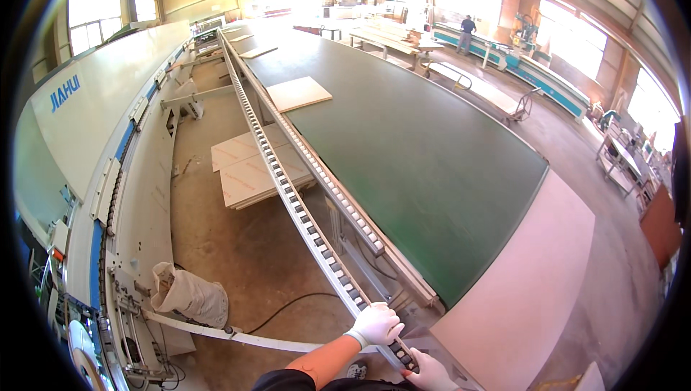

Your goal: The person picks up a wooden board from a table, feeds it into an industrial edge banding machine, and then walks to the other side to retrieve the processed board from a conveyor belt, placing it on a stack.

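Observation:
A long roller rail (291,193) with dark and pale rollers runs from the far left to just in front of my body. My left hand (376,324), in a white glove, is closed over the near part of this rail. Closer to me, my right hand (430,373), also white-gloved, is at the rail's near end with its thumb against the edge; the picture's lower edge cuts it off and most of its fingers are hidden. Right of the rail lies a wide green conveyor belt (432,153), bordered by a second, shorter roller strip (349,211).
A long white machine (108,89) stands on the left. A white sack (191,296) and a black cable (288,307) lie on the floor. Stacked boards (248,175) sit below the rail. One pale board (299,94) rests on the belt. A person (467,28) stands far off.

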`<state>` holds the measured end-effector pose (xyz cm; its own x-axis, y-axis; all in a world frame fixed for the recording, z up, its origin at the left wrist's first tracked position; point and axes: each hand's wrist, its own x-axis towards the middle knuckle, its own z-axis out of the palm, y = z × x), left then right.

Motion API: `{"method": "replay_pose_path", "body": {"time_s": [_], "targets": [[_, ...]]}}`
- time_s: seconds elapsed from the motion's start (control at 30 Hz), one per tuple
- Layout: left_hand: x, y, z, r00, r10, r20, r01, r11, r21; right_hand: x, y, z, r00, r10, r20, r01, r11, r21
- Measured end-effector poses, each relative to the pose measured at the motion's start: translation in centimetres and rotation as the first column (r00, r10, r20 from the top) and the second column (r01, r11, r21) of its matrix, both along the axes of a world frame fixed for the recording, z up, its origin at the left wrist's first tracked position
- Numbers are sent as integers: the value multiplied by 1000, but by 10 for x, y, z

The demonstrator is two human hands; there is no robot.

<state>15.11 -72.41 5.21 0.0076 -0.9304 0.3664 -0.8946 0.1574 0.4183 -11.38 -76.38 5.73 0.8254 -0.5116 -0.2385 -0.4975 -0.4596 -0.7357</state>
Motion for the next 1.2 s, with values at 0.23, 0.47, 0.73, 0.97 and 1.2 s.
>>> {"method": "replay_pose_path", "body": {"time_s": [0.23, 0.47, 0.73, 0.97, 1.2], "targets": [[1, 1, -2, 1000, 4, -23, -5, 999, -34, 7, 6, 6, 994, -29, 103, 38, 996, -86], [-1, -1, -7, 1000, 3, -28, -4, 999, -50, -3, 0, -11, 994, -50, 99, 48, 999, 26], [-2, -1, -10, 999, 1, -37, -3, 999, -38, 2, -1, -7, 994, -51, 98, 47, 998, 41], [-3, 0, -11, 999, 5, -32, -6, 1000, -28, -2, 1, -7, 993, -34, 109, 32, 999, 20], [-1, -2, -8, 1000, 11, -29, -12, 1000, -22, 3, -1, -6, 995, -53, 86, 50, 998, 38]]}}
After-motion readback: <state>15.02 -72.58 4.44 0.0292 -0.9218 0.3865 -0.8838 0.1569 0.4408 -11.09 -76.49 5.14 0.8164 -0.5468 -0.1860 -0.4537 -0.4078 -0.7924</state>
